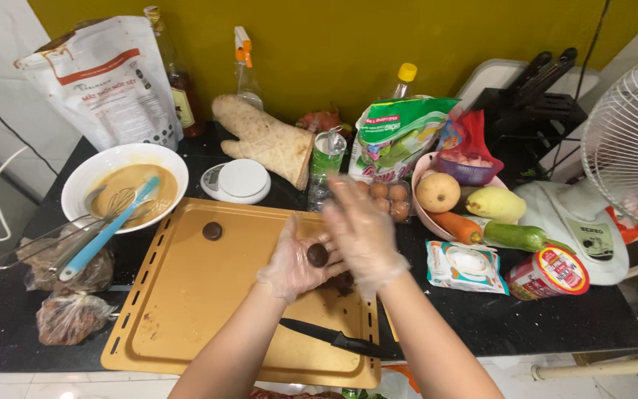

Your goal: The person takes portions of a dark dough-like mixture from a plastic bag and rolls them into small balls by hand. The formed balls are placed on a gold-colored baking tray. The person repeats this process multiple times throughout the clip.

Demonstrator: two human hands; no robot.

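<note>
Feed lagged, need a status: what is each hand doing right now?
Left hand: gloved, open, palm up, dark brown ball resting on it.
Right hand: gloved, open and flat, blurred, just over the ball; contact cannot be told.

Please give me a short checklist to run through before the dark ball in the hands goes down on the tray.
1. Small dark brown ball sits in the gloved left hand: ok.
2. Gloved right hand is sharp enough to judge its grip: cannot tell, blurred.
3. Yellow-tan plastic tray has bare space beside the finished dark ball: ok.
4. Black-handled knife lies flat, apart from both hands: ok.
5. White bowl of tan batter with whisk and blue spatula stands off the tray: ok.
</note>
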